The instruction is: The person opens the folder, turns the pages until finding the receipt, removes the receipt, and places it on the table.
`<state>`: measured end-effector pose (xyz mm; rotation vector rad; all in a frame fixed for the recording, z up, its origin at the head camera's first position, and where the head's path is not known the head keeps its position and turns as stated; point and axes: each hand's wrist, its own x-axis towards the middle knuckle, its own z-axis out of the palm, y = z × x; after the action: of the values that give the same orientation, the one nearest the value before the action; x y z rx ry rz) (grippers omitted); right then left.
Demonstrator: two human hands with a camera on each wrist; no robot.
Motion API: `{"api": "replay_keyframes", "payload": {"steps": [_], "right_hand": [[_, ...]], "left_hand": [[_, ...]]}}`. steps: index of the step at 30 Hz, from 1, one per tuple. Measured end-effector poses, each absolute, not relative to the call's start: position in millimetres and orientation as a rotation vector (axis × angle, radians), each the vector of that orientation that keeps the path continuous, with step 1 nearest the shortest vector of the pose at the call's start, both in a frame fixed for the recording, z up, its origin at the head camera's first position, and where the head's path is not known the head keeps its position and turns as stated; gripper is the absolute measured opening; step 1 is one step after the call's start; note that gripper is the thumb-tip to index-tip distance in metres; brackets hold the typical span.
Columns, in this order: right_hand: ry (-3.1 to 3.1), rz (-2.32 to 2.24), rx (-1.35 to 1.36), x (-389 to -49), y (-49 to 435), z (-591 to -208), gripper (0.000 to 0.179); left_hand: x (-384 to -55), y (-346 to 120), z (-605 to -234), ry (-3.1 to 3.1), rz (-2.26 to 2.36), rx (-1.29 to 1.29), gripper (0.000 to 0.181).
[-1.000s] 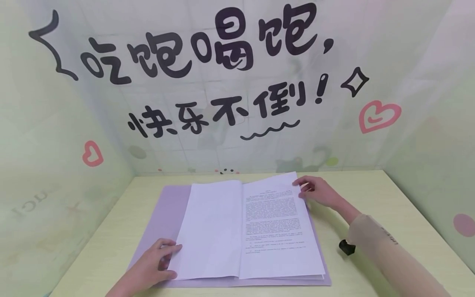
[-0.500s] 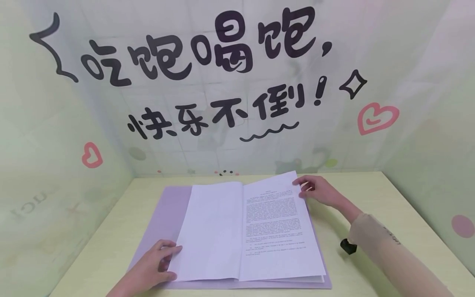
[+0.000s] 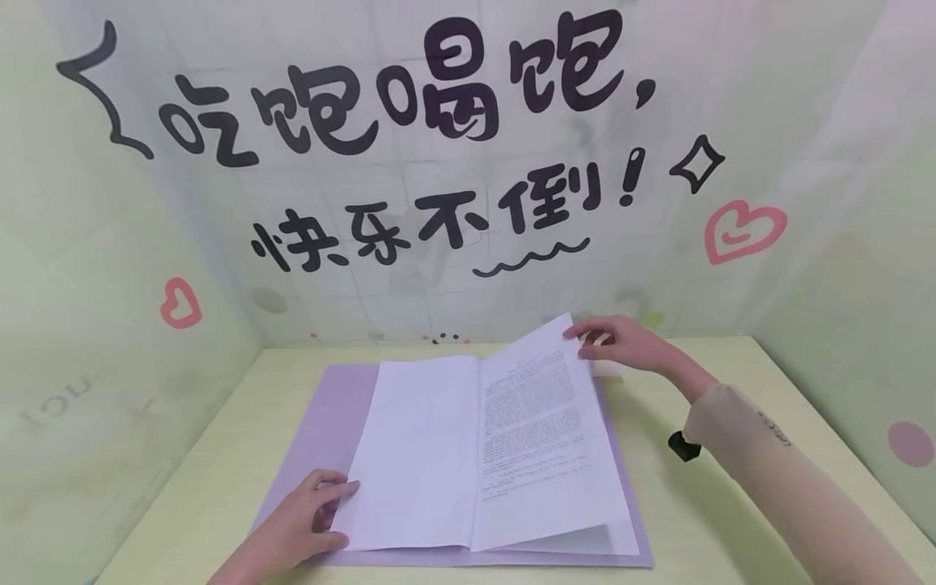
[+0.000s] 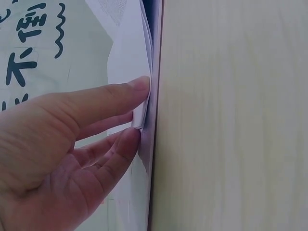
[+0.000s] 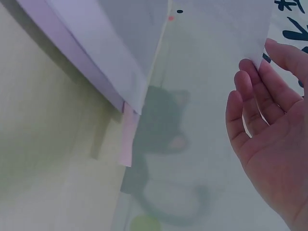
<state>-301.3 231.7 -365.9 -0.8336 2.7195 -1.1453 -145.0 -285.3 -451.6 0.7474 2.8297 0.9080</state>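
A lilac folder (image 3: 329, 414) lies spread on the table, with white paper sheets inside. On its left half the top sheet (image 3: 417, 455) is blank; on the right is a page (image 3: 537, 422) of printed text. My left hand (image 3: 296, 520) holds the blank side's lower left edge, thumb on one side and fingers on the other, as the left wrist view shows. My right hand (image 3: 621, 341) pinches the printed page's upper right corner between thumb and fingers. That page is raised and bowed above the sheets (image 3: 625, 540) under it.
A pinkish strip (image 5: 127, 139) sticks out from the folder's far right corner. The pale wooden table (image 3: 197, 487) meets a wall panel (image 3: 336, 317) with large black lettering. A small black object (image 3: 683, 446) shows by the right sleeve (image 3: 738, 455).
My right hand has moved up and slightly left, lifting the printed page's corner and side higher off the sheets below. The left hand has stayed in place.
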Motion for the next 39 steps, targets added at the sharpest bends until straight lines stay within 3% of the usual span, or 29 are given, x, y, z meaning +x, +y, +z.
{"api": "replay_keyframes", "payload": {"steps": [16,29,39], "right_hand": [[2.728,-1.188,-0.962,-319,173,-324,0.031],[2.727,-1.347,-0.980,-327,101,-315,0.028],[2.675,-1.397,-1.036,-338,46,-327,0.028]], "left_hand": [[-146,-282,-449,2.837,0.880,0.762,0.065],[-147,-282,-449,2.945,0.678,0.808,0.066],[-149,-282,-450,2.797,0.924,0.798,0.066]]}}
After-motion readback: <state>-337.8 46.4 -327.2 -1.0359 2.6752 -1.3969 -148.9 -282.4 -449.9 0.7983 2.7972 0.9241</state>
